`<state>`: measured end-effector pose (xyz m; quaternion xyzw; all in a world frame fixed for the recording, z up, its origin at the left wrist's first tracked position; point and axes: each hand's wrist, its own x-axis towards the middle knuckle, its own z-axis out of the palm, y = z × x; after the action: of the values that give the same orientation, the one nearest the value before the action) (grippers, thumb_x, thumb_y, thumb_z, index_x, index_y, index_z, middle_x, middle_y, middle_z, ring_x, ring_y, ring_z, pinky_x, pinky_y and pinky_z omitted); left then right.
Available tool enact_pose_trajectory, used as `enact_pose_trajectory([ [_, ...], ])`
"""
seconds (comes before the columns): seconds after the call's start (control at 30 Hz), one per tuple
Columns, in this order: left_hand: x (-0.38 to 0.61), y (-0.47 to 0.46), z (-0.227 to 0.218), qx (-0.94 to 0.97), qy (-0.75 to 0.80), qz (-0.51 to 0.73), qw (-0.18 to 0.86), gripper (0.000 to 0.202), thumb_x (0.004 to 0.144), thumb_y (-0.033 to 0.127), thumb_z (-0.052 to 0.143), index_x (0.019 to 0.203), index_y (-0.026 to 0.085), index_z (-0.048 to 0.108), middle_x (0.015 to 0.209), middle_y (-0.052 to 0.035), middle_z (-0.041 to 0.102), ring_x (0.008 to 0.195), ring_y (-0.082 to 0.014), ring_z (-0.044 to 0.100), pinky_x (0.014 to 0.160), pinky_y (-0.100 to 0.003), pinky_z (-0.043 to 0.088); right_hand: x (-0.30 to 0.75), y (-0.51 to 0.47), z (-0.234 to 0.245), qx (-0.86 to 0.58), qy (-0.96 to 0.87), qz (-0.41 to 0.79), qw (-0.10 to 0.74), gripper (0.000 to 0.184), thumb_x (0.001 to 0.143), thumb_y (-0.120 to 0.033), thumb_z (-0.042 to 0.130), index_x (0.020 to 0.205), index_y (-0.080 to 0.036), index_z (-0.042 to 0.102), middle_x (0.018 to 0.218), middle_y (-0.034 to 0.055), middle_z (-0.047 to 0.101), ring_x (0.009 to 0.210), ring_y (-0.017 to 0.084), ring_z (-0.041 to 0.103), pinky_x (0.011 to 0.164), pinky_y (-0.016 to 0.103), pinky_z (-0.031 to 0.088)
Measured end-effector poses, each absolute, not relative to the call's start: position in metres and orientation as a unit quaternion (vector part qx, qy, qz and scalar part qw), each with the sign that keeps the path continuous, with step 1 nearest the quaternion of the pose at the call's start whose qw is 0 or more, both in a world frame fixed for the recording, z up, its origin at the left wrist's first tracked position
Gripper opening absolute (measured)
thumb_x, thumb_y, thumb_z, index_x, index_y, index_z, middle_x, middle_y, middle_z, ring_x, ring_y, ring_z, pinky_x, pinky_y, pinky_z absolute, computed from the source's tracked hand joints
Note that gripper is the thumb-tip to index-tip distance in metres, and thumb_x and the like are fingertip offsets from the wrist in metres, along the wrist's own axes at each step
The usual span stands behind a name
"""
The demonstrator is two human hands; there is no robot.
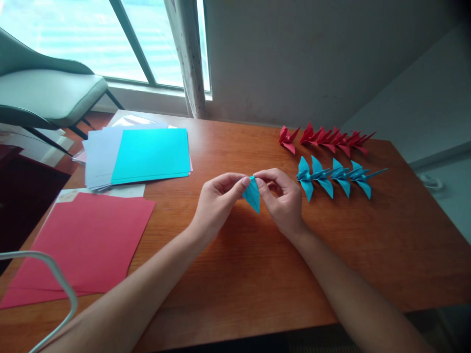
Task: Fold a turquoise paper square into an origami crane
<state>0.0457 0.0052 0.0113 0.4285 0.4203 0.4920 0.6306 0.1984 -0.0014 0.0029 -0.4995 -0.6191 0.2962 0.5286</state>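
A small piece of folded blue paper (252,195) is held up between both hands above the table, its pointed end hanging downward. My left hand (220,198) pinches its upper left edge between thumb and fingers. On the other side, my right hand (281,196) grips the upper right edge in the same way. The fingertips hide part of the folds at the top. Just right of my right hand stands a row of several blue paper cranes (340,177). Behind them is a row of several red paper cranes (318,137).
A stack of blue paper (152,154) lies on pale sheets (101,152) at the back left. Red paper sheets (88,240) rest nearer, with a white cable (61,277) in front. The wooden table (221,304) meets a wall; a chair (51,93) stands by the window.
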Motion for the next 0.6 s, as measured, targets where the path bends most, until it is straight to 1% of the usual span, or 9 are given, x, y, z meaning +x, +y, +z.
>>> enact_pose_trajectory([
  [0.13, 0.0446, 0.0052, 0.0112, 0.426, 0.415, 0.493, 0.635, 0.029, 0.079, 0.043, 0.08, 0.089, 0.015, 0.078, 0.088, -0.0064, 0.077, 0.078, -0.0167, 0.069, 0.076, -0.029, 0.056, 0.1976, -0.0024, 0.0035, -0.501, -0.632, 0.272, 0.526, 0.008, 0.093, -0.03, 0.063, 0.094, -0.026, 0.069, 0.091, 0.0016, 0.069, 0.084, 0.017, 0.066, 0.066, 0.03, 0.052],
  [0.37, 0.0439, 0.0055, 0.0113, 0.42, 0.415, 0.495, 0.638, 0.028, 0.076, 0.041, 0.082, 0.088, 0.016, 0.078, 0.089, -0.0063, 0.078, 0.078, -0.017, 0.069, 0.076, -0.028, 0.055, 0.1985, -0.002, 0.0037, -0.495, -0.641, 0.27, 0.52, 0.007, 0.092, -0.028, 0.063, 0.094, -0.026, 0.069, 0.091, 0.0018, 0.069, 0.083, 0.017, 0.065, 0.065, 0.03, 0.052],
  [0.5, 0.0441, 0.0055, 0.0117, 0.41, 0.413, 0.497, 0.643, 0.027, 0.075, 0.039, 0.083, 0.09, 0.016, 0.079, 0.088, -0.0063, 0.078, 0.08, -0.0181, 0.07, 0.077, -0.029, 0.055, 0.199, -0.0016, 0.0053, -0.487, -0.646, 0.286, 0.513, 0.008, 0.092, -0.027, 0.062, 0.094, -0.026, 0.07, 0.091, 0.0019, 0.069, 0.083, 0.017, 0.065, 0.065, 0.029, 0.052],
  [0.6, 0.0441, 0.0055, 0.0114, 0.411, 0.409, 0.5, 0.643, 0.025, 0.077, 0.037, 0.083, 0.092, 0.017, 0.08, 0.088, -0.0061, 0.078, 0.081, -0.0183, 0.071, 0.077, -0.028, 0.055, 0.1993, -0.0013, 0.0054, -0.48, -0.635, 0.315, 0.517, 0.009, 0.09, -0.026, 0.063, 0.097, -0.026, 0.07, 0.092, 0.0021, 0.068, 0.084, 0.017, 0.064, 0.067, 0.029, 0.053],
])
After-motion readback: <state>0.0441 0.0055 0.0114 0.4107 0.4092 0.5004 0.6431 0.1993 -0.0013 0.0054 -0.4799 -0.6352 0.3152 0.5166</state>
